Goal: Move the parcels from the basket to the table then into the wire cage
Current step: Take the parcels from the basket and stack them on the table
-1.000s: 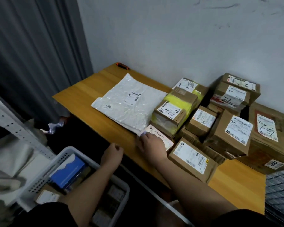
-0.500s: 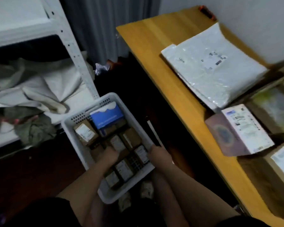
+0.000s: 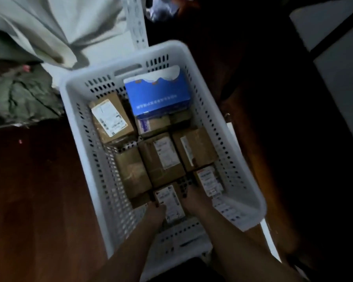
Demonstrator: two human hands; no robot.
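Note:
A white perforated plastic basket (image 3: 240, 192) stands on the dark floor below me, filled with several brown cardboard parcels and a blue box (image 3: 157, 96) at its far end. Both hands reach into the near end. My left hand (image 3: 155, 213) and my right hand (image 3: 192, 197) grip the two sides of a small labelled brown parcel (image 3: 169, 202) between them. Another labelled parcel (image 3: 209, 181) lies just right of my right hand. A larger labelled parcel (image 3: 110, 117) sits at the basket's far left.
A white perforated shelf upright (image 3: 138, 23) rises beyond the basket, with pale and green cloth (image 3: 25, 92) heaped on the low shelf to the left. Dark reddish floor (image 3: 35, 200) spreads to the left. The right side is in deep shadow.
My view swung from the table with its stacked parcels down to the basket. My right hand left the table parcel, and both hands now hold a small parcel inside the basket.

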